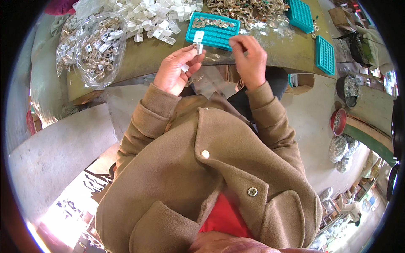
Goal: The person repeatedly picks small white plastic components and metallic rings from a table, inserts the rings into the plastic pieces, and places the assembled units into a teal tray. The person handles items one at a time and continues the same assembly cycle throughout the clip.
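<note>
Near the table's front edge, my left hand (pixel 174 72) pinches a small white plastic casing (pixel 198 47), which stands upright between thumb and fingers. A second white piece (pixel 184 67) shows within the curled fingers of that hand. A thin clear cable loop (pixel 213 57) lies beside it. To the right, my right hand (pixel 250 59) is closed, with thumb and forefinger together at the near right corner of a teal tray (pixel 216 41). Whatever its fingertips hold, if anything, is hidden. Several round silvery discs (pixel 206 22) sit in the tray's far cups.
White casings (pixel 154 19) are heaped at the back left, beside a clear bag (pixel 101 52) of casings with cables. Coiled cables (pixel 253 12) pile up at the back. More teal trays (pixel 300 16) stand to the right, one (pixel 325 55) near the table's right edge.
</note>
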Demonstrator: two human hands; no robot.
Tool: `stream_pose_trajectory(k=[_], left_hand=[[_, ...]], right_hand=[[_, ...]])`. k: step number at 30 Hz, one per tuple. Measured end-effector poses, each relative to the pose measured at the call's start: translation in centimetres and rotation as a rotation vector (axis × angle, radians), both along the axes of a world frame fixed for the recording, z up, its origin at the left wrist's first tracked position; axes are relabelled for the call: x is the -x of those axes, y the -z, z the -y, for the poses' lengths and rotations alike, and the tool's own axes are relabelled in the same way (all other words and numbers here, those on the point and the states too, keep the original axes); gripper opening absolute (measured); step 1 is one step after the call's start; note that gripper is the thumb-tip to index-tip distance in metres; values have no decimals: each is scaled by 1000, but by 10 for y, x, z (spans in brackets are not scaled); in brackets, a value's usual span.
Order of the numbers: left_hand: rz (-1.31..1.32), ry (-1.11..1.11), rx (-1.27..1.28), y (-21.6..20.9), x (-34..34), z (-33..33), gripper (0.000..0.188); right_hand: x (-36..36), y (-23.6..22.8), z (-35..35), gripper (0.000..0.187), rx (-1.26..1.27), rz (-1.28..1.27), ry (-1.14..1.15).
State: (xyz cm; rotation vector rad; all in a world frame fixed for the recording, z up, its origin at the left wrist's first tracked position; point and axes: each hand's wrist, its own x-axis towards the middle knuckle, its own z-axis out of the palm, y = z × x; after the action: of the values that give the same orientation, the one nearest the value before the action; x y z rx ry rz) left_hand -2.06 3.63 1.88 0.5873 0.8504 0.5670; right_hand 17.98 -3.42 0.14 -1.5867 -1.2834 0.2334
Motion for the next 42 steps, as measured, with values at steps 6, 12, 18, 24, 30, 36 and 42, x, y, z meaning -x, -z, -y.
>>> stream_pose_trajectory(k=[6, 12, 18, 24, 30, 36, 42], left_hand=[[-108, 125, -92, 5, -15, 10, 16], [-111, 165, -83, 12, -19, 10, 16], [-107, 168, -84, 15, -23, 2, 16], [-81, 168, -28, 10, -31, -10, 22], [2, 140, 15, 9, -32, -21, 23], [-3, 136, -18, 6, -30, -20, 24], [-32, 123, -40, 6, -32, -13, 27]], right_hand=[[-31, 13, -39, 11, -8, 239, 104], [-31, 24, -51, 10, 125, 414, 117], [-37, 16, -52, 9, 152, 304, 62], [-44, 17, -64, 16, 248, 234, -108], [-48, 10, -63, 14, 260, 293, -154], [-28, -11, -42, 13, 175, 88, -217], [-3, -17, -25, 13, 31, 90, -314]])
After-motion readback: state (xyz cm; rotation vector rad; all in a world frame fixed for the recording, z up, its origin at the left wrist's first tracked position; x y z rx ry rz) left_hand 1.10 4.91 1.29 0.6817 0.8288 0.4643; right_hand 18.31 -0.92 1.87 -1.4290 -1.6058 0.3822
